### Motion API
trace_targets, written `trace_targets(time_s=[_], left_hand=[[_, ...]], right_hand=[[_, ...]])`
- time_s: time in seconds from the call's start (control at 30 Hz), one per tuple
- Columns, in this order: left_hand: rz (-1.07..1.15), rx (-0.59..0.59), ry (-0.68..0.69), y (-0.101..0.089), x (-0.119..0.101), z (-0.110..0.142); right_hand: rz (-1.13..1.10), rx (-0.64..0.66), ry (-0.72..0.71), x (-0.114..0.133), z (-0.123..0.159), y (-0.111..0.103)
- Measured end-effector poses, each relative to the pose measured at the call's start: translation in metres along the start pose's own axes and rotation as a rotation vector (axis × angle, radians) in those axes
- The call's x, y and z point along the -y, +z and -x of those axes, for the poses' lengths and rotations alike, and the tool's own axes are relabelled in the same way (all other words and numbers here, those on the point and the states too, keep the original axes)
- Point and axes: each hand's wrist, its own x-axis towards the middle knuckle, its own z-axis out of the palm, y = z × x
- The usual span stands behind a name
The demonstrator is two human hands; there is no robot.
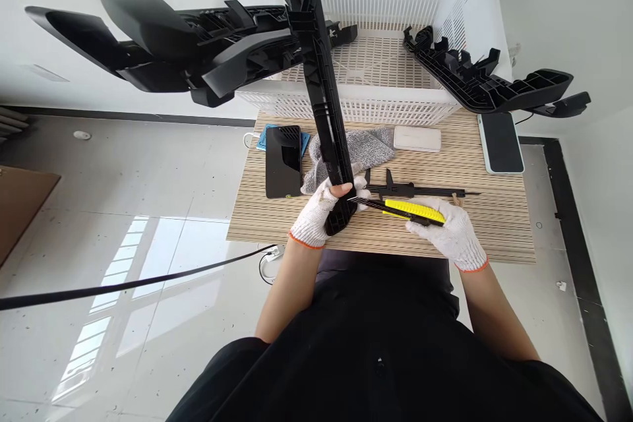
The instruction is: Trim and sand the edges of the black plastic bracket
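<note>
My left hand, in a white knit glove, is wrapped round the near end of a long black plastic moulding that stands up and away from me. My right hand, also gloved, grips a yellow utility knife. Its blade points left and touches the moulding's lower end by my left thumb. Both hands hover over the near part of a small striped wooden table.
On the table lie a black caliper, a grey glove, a black phone, a white box and a second phone. A white slatted crate stands behind. More black mouldings rest at the left and right.
</note>
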Motion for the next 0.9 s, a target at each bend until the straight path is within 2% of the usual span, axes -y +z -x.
trace_targets(time_s=[0.1,0.27,0.43,0.6,0.77,0.9], left_hand=[[-0.005,0.030,-0.032,0.004,-0.001,0.002],[0.051,0.091,-0.065,0.004,0.002,0.004],[0.012,0.060,-0.047,-0.003,0.005,0.003],[-0.005,-0.017,0.011,-0.006,0.005,0.003],[0.087,-0.027,-0.016,-0.003,0.002,0.002],[0.106,-0.023,-0.041,-0.003,0.002,0.000]], right_hand=[[0.016,-0.070,-0.008,0.000,0.000,-0.002],[-0.048,-0.036,0.031,-0.001,0.002,-0.003],[-0.002,-0.068,0.041,0.000,0.001,-0.006],[0.170,0.030,0.008,0.007,-0.014,-0.010],[0.229,-0.069,-0.015,0.008,-0.023,-0.006],[0.218,-0.064,-0.039,0.005,-0.021,-0.004]])
